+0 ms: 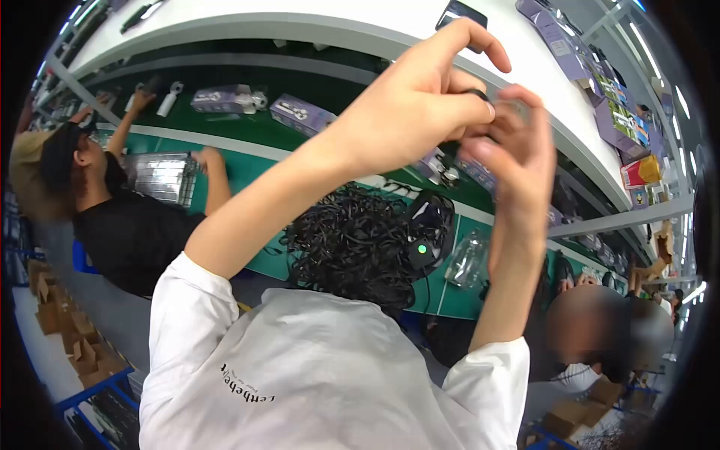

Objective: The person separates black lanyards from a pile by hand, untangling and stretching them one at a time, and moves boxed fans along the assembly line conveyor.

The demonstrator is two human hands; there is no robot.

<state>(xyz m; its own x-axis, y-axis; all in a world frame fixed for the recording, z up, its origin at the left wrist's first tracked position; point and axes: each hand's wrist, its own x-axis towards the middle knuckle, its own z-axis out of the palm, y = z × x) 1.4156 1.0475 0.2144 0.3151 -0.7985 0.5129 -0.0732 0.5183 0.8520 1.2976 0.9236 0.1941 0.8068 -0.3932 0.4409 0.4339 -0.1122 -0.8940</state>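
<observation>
My left hand (424, 97) is raised above the bench, thumb and some fingers pinched on a small black item (477, 94) while another finger curves away. Close beside it, my right hand (521, 142) is bent inward and blurred by motion; its fingertips are near the same item, and what it holds is hard to make out. Below and left of my hands lies a large tangled pile of black cords (341, 240) on the green bench top (255, 259). A dark device with a green light (422, 250) rests against the pile's right side.
Clear plastic packaging (466, 259) lies right of the pile. Purple boxes (300, 114) stand under a white shelf (300, 24), which holds a phone (461, 15). At left, a co-worker in black (135, 232) reaches over a silver tray (161, 178). Other people are at right.
</observation>
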